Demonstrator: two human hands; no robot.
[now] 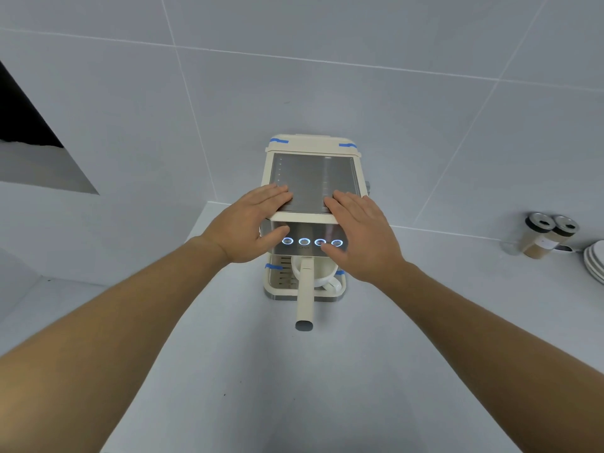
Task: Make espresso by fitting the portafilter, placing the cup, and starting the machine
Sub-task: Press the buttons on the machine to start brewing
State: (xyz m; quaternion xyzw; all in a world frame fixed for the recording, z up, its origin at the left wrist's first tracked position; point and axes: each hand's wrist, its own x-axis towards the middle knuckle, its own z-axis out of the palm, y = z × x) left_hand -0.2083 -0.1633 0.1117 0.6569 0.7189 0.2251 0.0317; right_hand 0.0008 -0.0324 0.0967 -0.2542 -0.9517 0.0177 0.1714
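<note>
A cream espresso machine (pixel 312 178) with a steel top stands on the white counter against the tiled wall. Several round buttons (pixel 304 241) glow blue on its front panel. The portafilter sits in the machine, its cream handle (pixel 305 295) sticking out toward me. Under it a white cup (pixel 322 278) stands on the drip tray (pixel 277 282). My left hand (pixel 251 223) rests flat on the machine's front left corner, thumb near the leftmost button. My right hand (pixel 358 233) lies on the front right corner, its thumb on the third button. Neither hand holds anything.
Two lidded jars (pixel 544 235) with brownish contents stand at the right by the wall, next to a stack of white plates (pixel 595 261). The counter (pixel 310 387) stretches toward me. A dark opening (pixel 23 122) shows at the upper left.
</note>
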